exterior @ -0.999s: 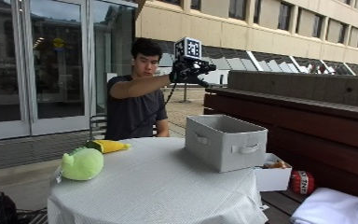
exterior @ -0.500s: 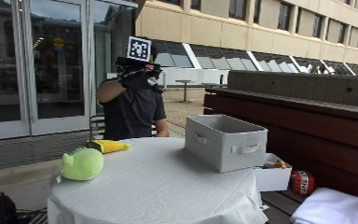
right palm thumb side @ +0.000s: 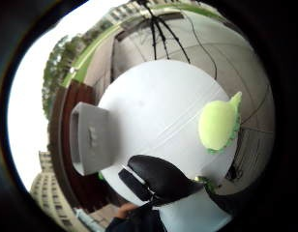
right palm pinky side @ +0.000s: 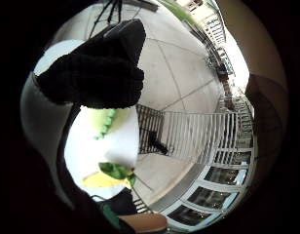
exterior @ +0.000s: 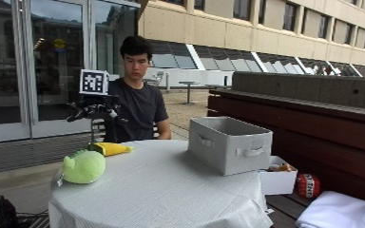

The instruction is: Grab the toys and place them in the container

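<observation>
A light-green plush toy point(exterior: 83, 166) lies near the left edge of the round white-clothed table point(exterior: 163, 194). A yellow toy with a green leaf point(exterior: 111, 148) lies just behind it. The grey fabric container point(exterior: 230, 144) stands at the table's right side, empty as far as I see. My gloved right hand point(exterior: 97, 111) hovers in the air above the yellow toy, fingers loosely spread, holding nothing. The thumb side palm view looks down on the green plush point(right palm thumb side: 217, 123), the container point(right palm thumb side: 88, 137) and the glove point(right palm thumb side: 161, 179). The little finger side view shows the glove point(right palm pinky side: 99, 68), the plush point(right palm pinky side: 106, 123) and the yellow toy point(right palm pinky side: 108, 179).
A small white box point(exterior: 277, 179) sits on the wooden bench right of the table, with a red round object point(exterior: 307, 185) and a white cloth point(exterior: 340, 213) beside it. A tripod point(right palm thumb side: 156, 29) stands on the pavement past the table.
The gloved hand has swung from high above the container's side, past the person's face, down and to the left over the toys. The toys and container have not moved.
</observation>
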`<state>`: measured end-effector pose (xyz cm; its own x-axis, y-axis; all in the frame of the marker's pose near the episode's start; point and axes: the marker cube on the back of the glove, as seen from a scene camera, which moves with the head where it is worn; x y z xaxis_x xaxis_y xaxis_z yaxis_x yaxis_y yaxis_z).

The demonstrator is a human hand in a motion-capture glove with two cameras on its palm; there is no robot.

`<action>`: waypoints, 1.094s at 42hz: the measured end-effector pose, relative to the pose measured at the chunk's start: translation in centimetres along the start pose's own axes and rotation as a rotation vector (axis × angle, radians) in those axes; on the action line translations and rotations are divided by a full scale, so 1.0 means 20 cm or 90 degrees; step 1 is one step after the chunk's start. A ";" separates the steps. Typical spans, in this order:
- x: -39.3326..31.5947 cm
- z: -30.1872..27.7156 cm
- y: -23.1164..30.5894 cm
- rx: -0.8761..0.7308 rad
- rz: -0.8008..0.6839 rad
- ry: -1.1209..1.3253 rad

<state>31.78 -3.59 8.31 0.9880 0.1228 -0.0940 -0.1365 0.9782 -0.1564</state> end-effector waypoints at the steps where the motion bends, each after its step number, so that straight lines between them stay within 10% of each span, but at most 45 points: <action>1: 0.01 0.03 0.00 0.000 0.009 0.000; 46: 0.20 0.87 0.06 -0.195 0.118 -0.010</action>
<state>36.81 0.99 24.85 0.9451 0.2986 -0.1331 -0.3266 0.8441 -0.4252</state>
